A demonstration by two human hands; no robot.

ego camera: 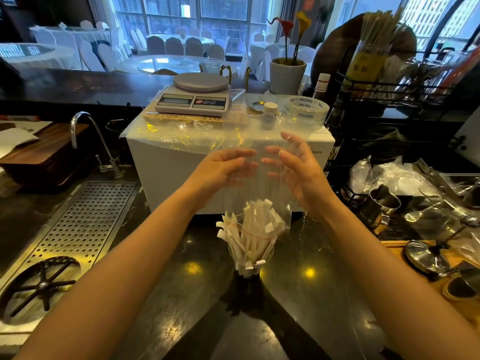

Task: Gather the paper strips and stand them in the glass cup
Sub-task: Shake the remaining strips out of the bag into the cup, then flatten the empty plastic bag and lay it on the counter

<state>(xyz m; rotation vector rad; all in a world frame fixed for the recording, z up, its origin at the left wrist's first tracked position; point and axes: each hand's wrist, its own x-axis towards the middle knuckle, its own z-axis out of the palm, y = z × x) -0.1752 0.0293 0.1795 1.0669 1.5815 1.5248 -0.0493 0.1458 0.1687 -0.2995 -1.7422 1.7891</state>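
Glass cup (248, 266) stands on the dark counter (181, 294), paper strips (253, 229) upright inside, a clear plastic bag (259, 183) rising over them. Directly above, left hand (220, 168) and right hand (296, 167) face each other, fingers spread, touching the bag's upper part; firm grip not discernible. White box (176, 172) behind.

A kitchen scale (193, 96) and tape roll (306, 107) sit atop a white box (181, 172) beside a faucet (88, 136).

Dark counter (181, 307), covered tables (166, 63), windows (197, 11)
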